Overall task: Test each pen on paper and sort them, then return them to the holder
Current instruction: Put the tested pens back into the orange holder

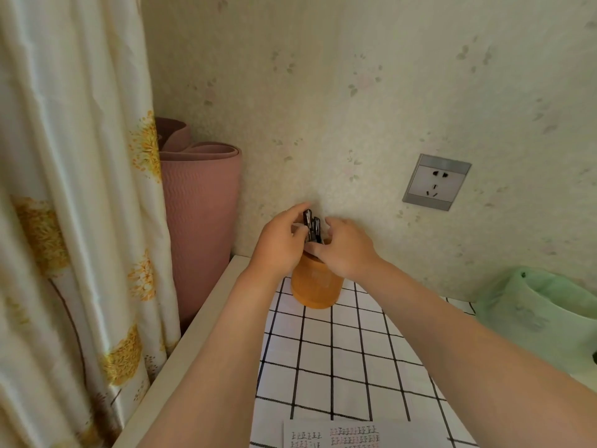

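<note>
No legible text; blurry black & pink handwritten marks on paper (355, 435), unreadable.

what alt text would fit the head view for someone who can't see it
The left hand and right hand grip a bunch of dark pens standing in an orange holder by the wall. A written sheet lies on the checked tablecloth.

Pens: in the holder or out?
In. The pens stand in the orange holder, dark tops sticking up above its rim.

Pale floral wallpaper (355, 76) with a grey-framed socket (436, 182), cream curtain (71, 189) and rolled pink mat (200, 205) at left.
</note>
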Available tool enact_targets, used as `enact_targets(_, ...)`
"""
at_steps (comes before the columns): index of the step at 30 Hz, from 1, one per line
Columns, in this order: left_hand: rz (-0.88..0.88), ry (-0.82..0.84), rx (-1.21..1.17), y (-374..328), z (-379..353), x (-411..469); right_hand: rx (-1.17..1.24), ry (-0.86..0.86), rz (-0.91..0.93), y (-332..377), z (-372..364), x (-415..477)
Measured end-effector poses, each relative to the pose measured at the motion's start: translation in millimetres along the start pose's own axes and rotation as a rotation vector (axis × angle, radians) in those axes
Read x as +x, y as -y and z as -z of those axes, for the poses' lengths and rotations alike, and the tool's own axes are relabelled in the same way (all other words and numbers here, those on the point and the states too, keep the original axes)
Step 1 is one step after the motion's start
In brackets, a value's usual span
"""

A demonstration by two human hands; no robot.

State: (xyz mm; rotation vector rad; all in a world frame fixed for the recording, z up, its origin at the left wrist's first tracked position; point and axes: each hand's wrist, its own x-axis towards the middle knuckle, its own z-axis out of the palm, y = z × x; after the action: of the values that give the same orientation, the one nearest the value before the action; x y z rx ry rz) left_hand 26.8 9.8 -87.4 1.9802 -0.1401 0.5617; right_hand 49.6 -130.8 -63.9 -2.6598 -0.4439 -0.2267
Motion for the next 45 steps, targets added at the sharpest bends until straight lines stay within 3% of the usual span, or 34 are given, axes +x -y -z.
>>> enact_targets(3, 0.041, 0.010, -0.098, 3.1, -2.5, -0.3, 0.015, 0.068, -0.011, 0.9, -1.3, 3.4)
enact_targets(6, 0.064, 0.063, -0.170, 4.3, -5.6, -0.4, 0.243, 0.066, 0.026, -7.3, -10.0, 8.9)
enact_targets(10, 0.027, -0.013, -0.193, 4.9, -0.3, 0.5, 0.517, 0.014, 0.029, -9.2, -3.0, 2.1)
enact_targets(16, 0.018, 0.136, 0.084, 12.8, -3.2, -2.6, 0.292, 0.020, 0.128, -14.2, -8.6, 0.1)
enact_targets(21, -0.042, 0.131, 0.098, 5.1, -6.6, -0.5, 0.207, -0.186, 0.183, -17.4, -14.4, 0.6)
enact_targets(24, -0.035, 0.192, 0.209, 3.7, -4.8, 4.0, 0.167, -0.108, 0.247, -16.5, -14.4, -1.9)
enact_targets(30, -0.175, -0.040, 0.363, -24.5, -1.8, -6.1, 0.290, -0.149, 0.115, -27.9, 9.8, -20.8)
enact_targets(33, -0.234, -0.109, 0.298, -53.4, -21.2, -14.5, 0.289, -0.188, 0.036, -53.0, 24.6, -40.6)
enact_targets(38, -0.161, 0.118, 0.166, -84.5, -77.1, -33.1, 0.122, -0.129, -0.186, -121.9, 34.1, -83.2)
enact_targets(45, -0.062, 0.566, 0.429, -68.5, -156.3, -66.1, -0.227, 0.068, -0.429, -200.8, 36.9, -120.5)
